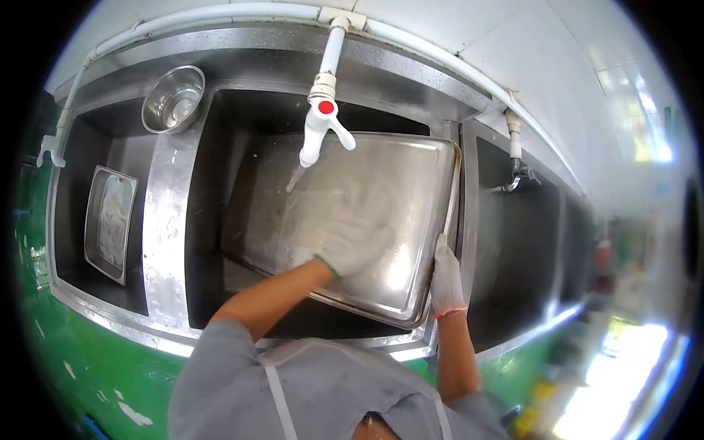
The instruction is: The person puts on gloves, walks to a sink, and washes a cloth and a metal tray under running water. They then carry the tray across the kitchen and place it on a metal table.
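A large metal tray (293, 213) leans tilted in the middle sink, its right edge raised over the sink's rim. My left hand (352, 242), in a whitish glove with a green cuff, lies on the tray's surface; it is smeared by motion and its fingers are not distinct. My right hand (446, 279), gloved with a pinkish cuff, grips the tray's right edge. Above the tray, a white tap (315, 132) with a red dot lets a stream of water fall on the tray's upper left part.
A round metal bowl (174, 100) sits on the divider at the upper left. The left sink holds a small rectangular pan (111, 224) with whitish contents. Another tap (519, 172) hangs over the right sink (510, 257). A white pipe (235, 10) runs along the wall.
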The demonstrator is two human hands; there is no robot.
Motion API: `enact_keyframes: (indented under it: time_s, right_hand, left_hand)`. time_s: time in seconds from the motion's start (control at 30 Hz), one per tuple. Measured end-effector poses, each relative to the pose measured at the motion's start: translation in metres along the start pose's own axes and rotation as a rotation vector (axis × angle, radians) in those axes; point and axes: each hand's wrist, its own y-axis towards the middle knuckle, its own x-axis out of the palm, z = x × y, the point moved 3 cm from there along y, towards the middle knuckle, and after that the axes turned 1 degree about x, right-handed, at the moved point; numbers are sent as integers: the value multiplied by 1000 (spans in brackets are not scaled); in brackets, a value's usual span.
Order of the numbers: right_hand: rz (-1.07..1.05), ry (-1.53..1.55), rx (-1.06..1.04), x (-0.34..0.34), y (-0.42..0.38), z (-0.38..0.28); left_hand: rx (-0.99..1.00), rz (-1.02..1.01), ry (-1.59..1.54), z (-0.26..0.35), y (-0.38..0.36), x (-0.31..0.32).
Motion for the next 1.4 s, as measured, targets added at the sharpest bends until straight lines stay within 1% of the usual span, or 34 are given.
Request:
enact_keyframes:
  time_s: [0.07,0.13,0.17,0.2,0.23,0.3,0.37,0.43,0.47,0.5,0.53,0.57,0.63,0.67,0.73,0.77,0.8,0.83,0.9,0.93,0.97,1.0,1.07,1.1,1.13,1.17,1.23,1.3,1.33,1.37,1.4]
  right_hand:
    - [9,13,-17,-5,10,16]
    - [42,34,-74,-7,8,24]
    - [61,46,-99,-5,9,25]
    - [132,79,-78,3,2,16]
    - [114,103,-38,4,-1,10]
    - [83,153,53,4,-5,10]
    - [92,142,57,-7,8,30]
    - [108,132,66,-13,12,43]
    - [120,134,70,-14,11,45]
    - [130,145,70,-12,13,44]
    - [185,164,100,-6,10,38]
    - [166,168,85,-3,9,35]
    - [134,167,46,-3,7,30]
    - [194,170,3,0,6,26]
    - [142,95,-9,0,4,20]
    - [117,63,-9,1,1,18]
    - [126,-11,-34,0,1,16]
    - [129,-17,-12,1,-1,13]
    - [124,-35,16,7,0,2]
    - [130,-73,-21,8,0,-2]
    - [138,-117,-85,10,0,-8]
    - [145,-161,-144,13,-1,-13]
    - [159,-253,-235,11,2,-15]
    - [167,-300,-270,9,8,-11]
    - [174,-347,-301,7,11,-9]
    - [156,-348,-267,7,10,-12]
    - [118,-348,-201,9,2,-22]
    - [94,-354,-219,0,-3,-29]
    - [78,-356,-234,-3,-4,-32]
    - [31,368,-28,-5,12,-9]
    - [14,489,74,-1,8,-11]
  left_hand:
    - [177,-56,-144,33,32,6]
    - [461,39,-334,50,76,22]
    - [472,-85,-257,52,106,28]
    - [481,-213,-182,52,136,31]
    - [489,-341,-107,44,160,34]
    - [244,-435,-374,14,191,37]
    - [5,-400,-471,-36,195,50]
    - [-188,-563,-515,-103,178,69]
    - [-191,-554,-511,-133,161,70]
    - [-226,-510,-475,-162,148,73]
    - [-306,-445,-420,-195,128,77]
    - [-416,-356,-355,-229,105,81]
    - [-708,-147,-266,-309,47,93]
    - [-930,-53,-330,-363,5,112]
    - [-952,-30,-300,-448,-75,133]
    - [-1033,-30,-266,-439,-88,117]
    - [-1102,8,-218,-423,-93,109]
    - [-1136,56,-170,-398,-87,97]
    - [-1079,133,-93,-347,-50,75]
    - [-998,125,-78,-317,-23,65]
    - [-946,-16,-36,-273,15,40]
    - [-827,-48,-73,-250,38,41]
    - [-523,-63,-229,-206,87,54]
    - [-399,-46,-263,-172,111,51]
    - [-275,44,-247,-118,129,31]
    - [-242,-77,-174,-75,139,14]
    - [-35,167,-121,-10,144,15]
    - [253,26,-80,41,119,4]
    - [327,-147,-52,62,102,-4]
    - [395,-317,-18,77,81,-11]
    - [409,-207,-40,86,54,-18]
